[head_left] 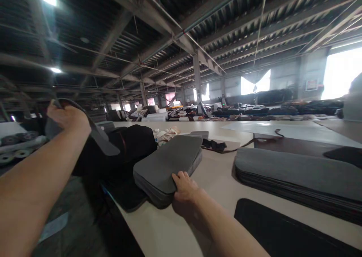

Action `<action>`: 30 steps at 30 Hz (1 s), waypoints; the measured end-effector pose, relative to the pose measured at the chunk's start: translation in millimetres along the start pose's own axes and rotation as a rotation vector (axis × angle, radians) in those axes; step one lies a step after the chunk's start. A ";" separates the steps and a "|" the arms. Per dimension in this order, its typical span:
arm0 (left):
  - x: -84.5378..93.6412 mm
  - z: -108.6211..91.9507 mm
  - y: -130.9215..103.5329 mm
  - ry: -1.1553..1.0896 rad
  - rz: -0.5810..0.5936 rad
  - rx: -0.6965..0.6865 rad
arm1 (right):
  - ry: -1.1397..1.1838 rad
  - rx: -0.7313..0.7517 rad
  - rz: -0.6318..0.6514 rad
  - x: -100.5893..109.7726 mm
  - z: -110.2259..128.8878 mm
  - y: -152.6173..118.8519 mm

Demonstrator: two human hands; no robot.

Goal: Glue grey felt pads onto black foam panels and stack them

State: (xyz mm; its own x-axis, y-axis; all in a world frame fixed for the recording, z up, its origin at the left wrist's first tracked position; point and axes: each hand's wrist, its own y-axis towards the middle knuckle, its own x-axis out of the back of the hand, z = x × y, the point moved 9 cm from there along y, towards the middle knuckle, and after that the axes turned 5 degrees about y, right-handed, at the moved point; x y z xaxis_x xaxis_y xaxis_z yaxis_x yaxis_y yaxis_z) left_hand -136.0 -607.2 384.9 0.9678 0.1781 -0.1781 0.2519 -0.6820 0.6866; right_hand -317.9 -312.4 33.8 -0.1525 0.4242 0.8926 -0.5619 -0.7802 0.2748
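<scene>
Raised at the left, my left hand (70,117) is closed on a grey mat (104,142), which bends and hangs down past the wrist. My right hand (185,187) grips the near right edge of a stack of grey mats (169,162) with rounded corners, fingertips on the top one. Part of that stack rests over a black mat (131,200) at the table's left edge. Behind the held mat is a bulky black bundle (135,140); its left side is hidden by my arm and the mat.
On the pale table (215,174), a longer stack of grey mats (296,170) lies to the right, with a black sheet (279,227) in front. A dark strap (251,140) and pale cloth scraps (166,134) lie farther back. Rolls of material (22,155) stand at far left.
</scene>
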 end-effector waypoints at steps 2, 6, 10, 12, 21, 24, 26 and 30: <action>-0.4 -1.0 -11.1 -0.001 -0.040 0.030 | 0.018 0.004 -0.002 2.6 1.6 0.8; -18.5 -36.3 -40.8 -0.036 0.100 -0.104 | 0.087 0.071 -0.048 25.2 13.4 -10.6; -20.2 -108.7 -76.5 -0.102 0.251 -0.387 | 0.156 0.142 -0.169 68.5 26.4 -49.9; -12.3 -145.4 -93.9 -0.139 0.278 -0.494 | 0.267 0.131 -0.205 88.2 25.9 -75.8; 5.3 -253.1 -185.9 -0.334 0.417 -0.538 | 0.797 -0.053 -0.340 150.8 8.4 -203.9; 9.5 -283.1 -223.8 -0.390 0.470 -0.504 | 0.805 -0.052 -0.303 150.3 23.6 -247.0; 12.0 -300.0 -248.6 -0.390 0.510 -0.462 | 0.831 -0.088 -0.290 143.0 33.5 -270.7; 17.9 -330.5 -296.2 -0.386 0.576 -0.424 | 0.830 -0.176 -0.418 134.6 42.0 -297.6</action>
State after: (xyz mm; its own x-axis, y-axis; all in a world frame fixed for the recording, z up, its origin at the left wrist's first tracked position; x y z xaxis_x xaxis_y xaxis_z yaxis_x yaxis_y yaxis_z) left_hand -193.5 -167.6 411.4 0.8972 -0.4284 0.1073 -0.2324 -0.2514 0.9396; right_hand -137.0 -42.5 87.3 -0.4030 0.8981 0.1763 -0.8058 -0.4395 0.3968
